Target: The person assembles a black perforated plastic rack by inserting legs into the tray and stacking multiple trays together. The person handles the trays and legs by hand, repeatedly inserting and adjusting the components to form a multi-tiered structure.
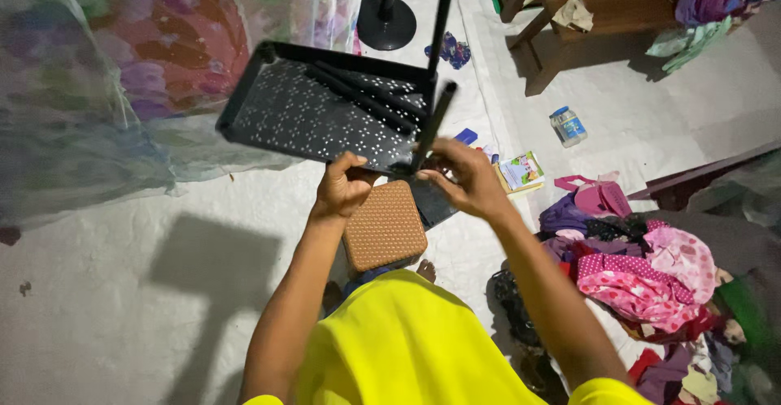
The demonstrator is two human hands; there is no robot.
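Left to right: netting [98,88] hung on my far left, clear of the work. My left hand [342,187] was clamped on the near edge of the black perforated tray [309,112], thumb on top, holding it tilted up off the floor in front of me. A few loose black rods [358,96] lay in the tray against its far rim; I judged they'd slide if I tipped it more, so best kept level. Brown woven block [384,226] sat below, just under the tray's near corner. My right hand [464,181] was closed around the foot of a black pole [431,124] right at that corner, fingers wrapped on it. Couldn't tell whether the pole's end was seated in the corner. To do it well, I reckoned: brace the tray hard with the left, keep the pole square to the corner, push straight, no twist. Clothes pile [643,275] lay to my right, apart.
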